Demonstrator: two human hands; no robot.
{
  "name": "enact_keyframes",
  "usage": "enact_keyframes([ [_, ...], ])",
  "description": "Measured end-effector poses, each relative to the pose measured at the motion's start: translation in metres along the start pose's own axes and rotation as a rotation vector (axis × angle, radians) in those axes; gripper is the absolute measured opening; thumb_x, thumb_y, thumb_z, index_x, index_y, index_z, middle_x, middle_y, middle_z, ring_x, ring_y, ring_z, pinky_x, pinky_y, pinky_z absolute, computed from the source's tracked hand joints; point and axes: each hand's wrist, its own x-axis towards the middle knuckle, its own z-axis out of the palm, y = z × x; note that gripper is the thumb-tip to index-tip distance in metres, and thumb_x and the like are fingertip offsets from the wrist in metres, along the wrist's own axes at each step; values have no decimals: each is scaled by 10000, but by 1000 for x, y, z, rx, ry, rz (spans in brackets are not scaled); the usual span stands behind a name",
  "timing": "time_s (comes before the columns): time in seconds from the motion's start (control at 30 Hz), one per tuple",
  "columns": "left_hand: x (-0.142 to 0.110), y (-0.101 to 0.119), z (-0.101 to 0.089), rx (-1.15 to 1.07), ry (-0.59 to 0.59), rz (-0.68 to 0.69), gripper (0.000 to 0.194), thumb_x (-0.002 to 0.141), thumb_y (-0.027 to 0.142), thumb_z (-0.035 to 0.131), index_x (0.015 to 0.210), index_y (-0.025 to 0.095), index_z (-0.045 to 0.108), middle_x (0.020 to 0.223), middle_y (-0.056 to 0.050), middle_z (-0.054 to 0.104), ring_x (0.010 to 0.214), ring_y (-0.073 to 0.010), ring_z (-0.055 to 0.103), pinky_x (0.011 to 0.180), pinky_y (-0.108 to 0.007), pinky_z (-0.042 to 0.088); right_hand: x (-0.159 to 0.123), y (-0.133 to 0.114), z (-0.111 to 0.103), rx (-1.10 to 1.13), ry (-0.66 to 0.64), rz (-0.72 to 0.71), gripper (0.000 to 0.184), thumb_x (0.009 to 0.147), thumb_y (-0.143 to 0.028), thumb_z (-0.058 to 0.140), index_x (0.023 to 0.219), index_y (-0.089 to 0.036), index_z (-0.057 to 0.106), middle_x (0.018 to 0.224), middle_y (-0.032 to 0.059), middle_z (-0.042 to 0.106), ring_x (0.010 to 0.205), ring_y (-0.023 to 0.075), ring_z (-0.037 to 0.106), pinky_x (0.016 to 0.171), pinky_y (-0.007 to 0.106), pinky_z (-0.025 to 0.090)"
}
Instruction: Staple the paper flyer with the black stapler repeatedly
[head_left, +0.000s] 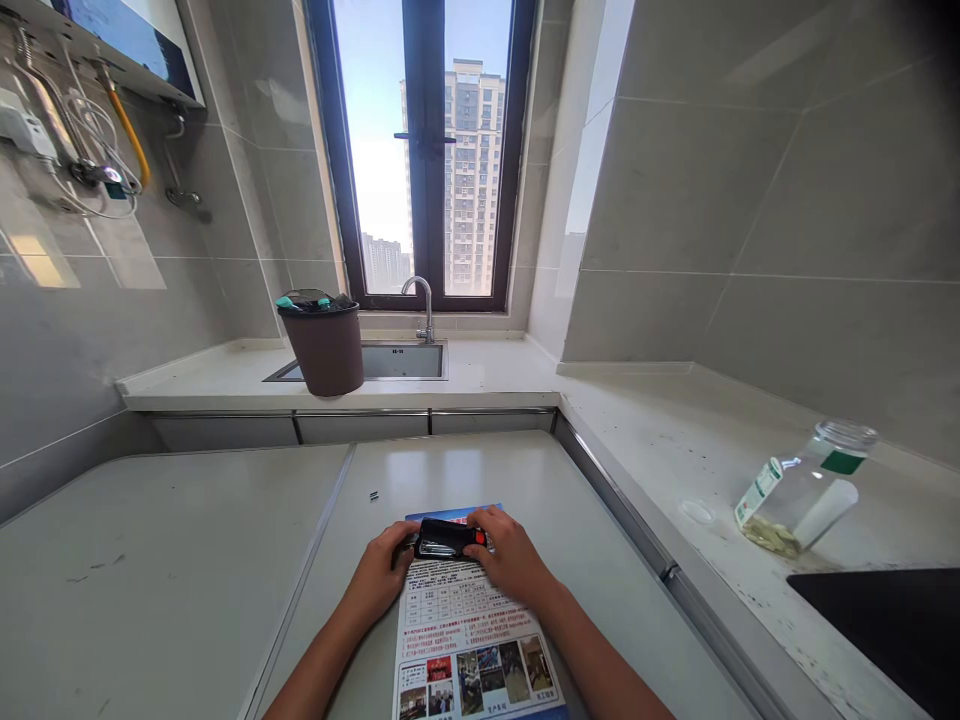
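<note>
Black glossy object with a red part at its right end lies between the two hands, over the far end of a printed sheet on the pale tabletop. Left hand, fingers and thumb curled nearly closed, grips its left end; right hand, likewise curled, pinches its right end beside the red part.

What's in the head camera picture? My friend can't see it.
A person's left hand and right hand hold a small black object over a printed sheet on a pale table. Behind, a brown bin partly hides a sink below a window; a clear jar sits on the counter at right.
</note>
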Motion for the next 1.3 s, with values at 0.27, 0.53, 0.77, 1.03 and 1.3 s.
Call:
enact_keyframes([
  [0.27,-2,-2,4,55,-51,-33,416,806,170,621,1212,236,686,1251,-84,713,1149,-280,658,1037,-438,502,3,3,2,130,86,34,206,845,-86,645,983,-239,631,970,14,615,909,196,588,823,296,448],
  [0.53,0,-6,6,78,27,-15,329,802,197,667,1125,233,715,1253,-103,686,1191,-300,616,1062,-491,482,8,14,6,186,121,92,123,811,-174,742,916,-225,704,902,6,693,859,193,651,823,313,501],
  [0.77,1,-10,5,120,60,-26,220,824,250,692,1033,248,759,1175,-80,723,1139,-283,650,1035,-464,505,10,23,7,332,171,182,129,717,-300,830,764,-198,765,887,60,775,825,240,719,799,357,569],
  [1.03,3,-11,6,114,72,-25,190,800,233,713,984,246,758,1121,-68,739,1104,-271,666,1001,-427,520,12,28,12,362,188,218,161,708,-314,823,797,-181,803,794,49,763,754,234,713,720,331,556],
  [1.3,3,-11,4,58,90,-61,191,820,293,697,995,228,733,1111,-71,746,1063,-271,677,974,-422,512,11,25,9,258,139,146,97,750,-217,788,831,-195,739,895,45,740,834,223,682,801,351,542],
])
